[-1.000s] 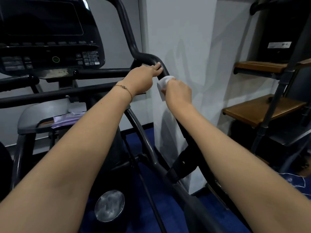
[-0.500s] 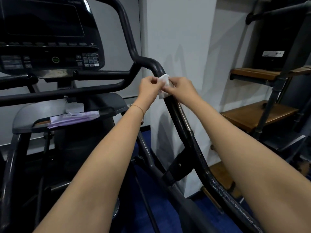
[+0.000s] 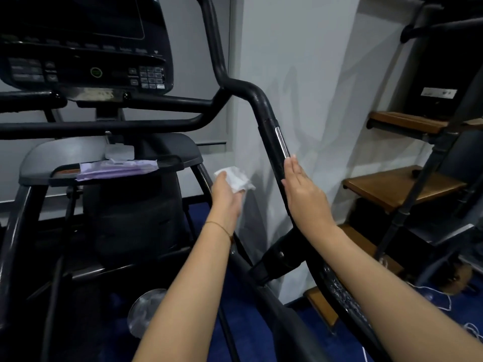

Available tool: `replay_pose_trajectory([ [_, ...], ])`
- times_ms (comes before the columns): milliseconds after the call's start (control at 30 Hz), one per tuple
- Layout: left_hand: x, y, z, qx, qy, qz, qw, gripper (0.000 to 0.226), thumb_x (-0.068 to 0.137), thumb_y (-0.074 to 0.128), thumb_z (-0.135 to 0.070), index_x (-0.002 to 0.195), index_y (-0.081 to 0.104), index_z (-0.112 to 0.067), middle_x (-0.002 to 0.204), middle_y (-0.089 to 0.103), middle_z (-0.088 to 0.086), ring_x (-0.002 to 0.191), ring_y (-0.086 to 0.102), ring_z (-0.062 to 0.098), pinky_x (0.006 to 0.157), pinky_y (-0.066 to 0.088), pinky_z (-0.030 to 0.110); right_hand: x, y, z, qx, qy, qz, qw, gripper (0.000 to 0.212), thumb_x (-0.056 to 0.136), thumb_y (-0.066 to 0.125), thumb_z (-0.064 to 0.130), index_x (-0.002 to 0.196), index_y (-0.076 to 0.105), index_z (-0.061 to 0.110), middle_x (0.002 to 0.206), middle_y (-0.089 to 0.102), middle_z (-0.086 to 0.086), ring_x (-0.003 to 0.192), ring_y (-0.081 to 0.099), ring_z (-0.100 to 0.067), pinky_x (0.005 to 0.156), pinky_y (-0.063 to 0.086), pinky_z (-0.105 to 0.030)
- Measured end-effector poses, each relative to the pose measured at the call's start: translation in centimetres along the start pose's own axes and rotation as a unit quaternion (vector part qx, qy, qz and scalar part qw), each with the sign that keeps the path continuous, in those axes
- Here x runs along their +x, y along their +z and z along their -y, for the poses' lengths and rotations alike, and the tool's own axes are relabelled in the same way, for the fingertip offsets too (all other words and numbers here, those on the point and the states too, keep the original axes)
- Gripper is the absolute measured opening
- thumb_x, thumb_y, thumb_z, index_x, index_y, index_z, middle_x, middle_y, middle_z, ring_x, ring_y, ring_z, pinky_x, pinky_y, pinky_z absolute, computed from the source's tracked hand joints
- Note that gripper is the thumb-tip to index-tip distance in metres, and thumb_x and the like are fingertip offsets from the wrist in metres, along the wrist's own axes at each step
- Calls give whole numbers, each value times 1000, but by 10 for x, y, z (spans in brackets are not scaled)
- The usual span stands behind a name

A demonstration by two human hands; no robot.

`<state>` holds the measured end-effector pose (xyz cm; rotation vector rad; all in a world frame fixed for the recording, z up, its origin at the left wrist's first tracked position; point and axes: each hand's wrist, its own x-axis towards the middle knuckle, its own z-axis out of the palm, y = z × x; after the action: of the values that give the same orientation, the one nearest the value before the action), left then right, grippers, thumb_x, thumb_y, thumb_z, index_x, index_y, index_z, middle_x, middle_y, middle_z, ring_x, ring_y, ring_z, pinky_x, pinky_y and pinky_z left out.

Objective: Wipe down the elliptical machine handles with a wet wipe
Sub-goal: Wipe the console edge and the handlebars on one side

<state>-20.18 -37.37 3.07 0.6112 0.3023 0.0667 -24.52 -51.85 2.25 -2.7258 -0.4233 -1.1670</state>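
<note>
The black right handle point(image 3: 271, 131) of the elliptical runs from a bend at the top down to the lower right, with a metal strip along its side. My left hand point(image 3: 227, 194) holds a crumpled white wet wipe point(image 3: 236, 178), a little left of the handle and not touching it. With straight fingers, my right hand point(image 3: 303, 189) lies against the handle's right side, just below the metal strip.
The console point(image 3: 86, 43) sits at upper left above crossbars point(image 3: 104, 124). A purple wipe pack point(image 3: 117, 169) lies on the grey tray point(image 3: 34, 165). A white wall corner point(image 3: 261, 61) stands close behind the handle. Wooden steps point(image 3: 400, 184) on a black frame are at right.
The wipe has passed into my left hand alone and moved down and left off the handle. My right hand let go of it, straightened and slid lower along the handle.
</note>
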Motion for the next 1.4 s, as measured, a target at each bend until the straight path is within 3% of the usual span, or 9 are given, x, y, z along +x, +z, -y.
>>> replay_pose_trajectory([
  [133, -11, 30, 5, 17, -30, 88, 996, 37, 102, 34, -14, 133, 40, 5, 94, 58, 13, 77, 57, 23, 71, 49, 35, 3, 5, -3, -16, -17, -16, 1000, 44, 92, 39, 19, 125, 54, -7, 127, 58, -21, 108, 64, -27, 67, 58, -30],
  [333, -7, 57, -10, 81, -21, 167, 982, 38, 102, 36, -20, 130, 45, 4, 112, 59, 17, 84, 59, 23, 82, 50, 34, 3, 7, -3, -12, -13, -1, 1000, 45, 92, 38, 17, 125, 52, -10, 127, 56, -26, 108, 63, -32, 69, 58, -37],
  [533, -10, 34, -1, 186, -16, 252, 950, 31, 103, 32, -21, 102, 57, -4, 94, 62, 11, 81, 59, 19, 76, 47, 30, 3, 6, -2, -17, -10, 2, 1000, 45, 93, 37, 17, 127, 51, -10, 128, 55, -26, 110, 62, -32, 71, 58, -39],
  [700, 4, 66, -34, 199, 51, 206, 957, 37, 103, 33, -20, 127, 47, 5, 110, 59, 18, 81, 58, 20, 78, 48, 34, 4, 6, -1, -15, -9, 6, 1000, 45, 95, 36, 18, 126, 51, -11, 127, 56, -26, 108, 63, -34, 70, 58, -39],
  [867, -10, 26, 12, 257, 8, 266, 929, 34, 103, 31, -23, 107, 59, -5, 104, 63, 14, 91, 60, 22, 91, 46, 36, 2, 4, -2, -12, -7, 23, 1000, 48, 92, 35, 19, 128, 49, -9, 129, 54, -26, 109, 63, -34, 69, 58, -40],
  [1000, -2, 56, -16, 220, 73, 248, 941, 35, 104, 28, -20, 90, 59, -9, 89, 62, 9, 81, 59, 19, 76, 48, 32, 7, -4, -3, -15, -11, 42, 999, 48, 91, 35, 22, 125, 54, -8, 126, 57, -25, 102, 66, -34, 62, 58, -41],
  [1067, 3, 67, -28, 242, 103, 238, 935, 37, 104, 28, -21, 95, 61, -6, 92, 63, 10, 82, 60, 20, 73, 48, 31, 8, -11, -3, -19, -18, 42, 999, 45, 93, 40, 22, 127, 53, -6, 130, 55, -23, 103, 65, -35, 64, 58, -42],
  [1200, -3, 38, 5, 281, 74, 243, 925, 38, 104, 29, -25, 118, 58, -6, 109, 60, 10, 99, 56, 19, 81, 48, 31, 14, -31, -6, -3, -5, 120, 993, 47, 100, 37, 21, 146, 30, 12, 153, 28, -7, 125, 51, -30, 90, 48, -42],
  [1400, -34, -4, 54, 221, 15, 285, 933, 40, 104, 28, -27, 131, 53, -10, 119, 63, -1, 109, 58, 9, 83, 52, 21, 20, -44, -8, -2, -3, 183, 983, 49, 101, 31, 23, 149, 22, 17, 156, 19, -2, 125, 49, -30, 95, 43, -38],
])
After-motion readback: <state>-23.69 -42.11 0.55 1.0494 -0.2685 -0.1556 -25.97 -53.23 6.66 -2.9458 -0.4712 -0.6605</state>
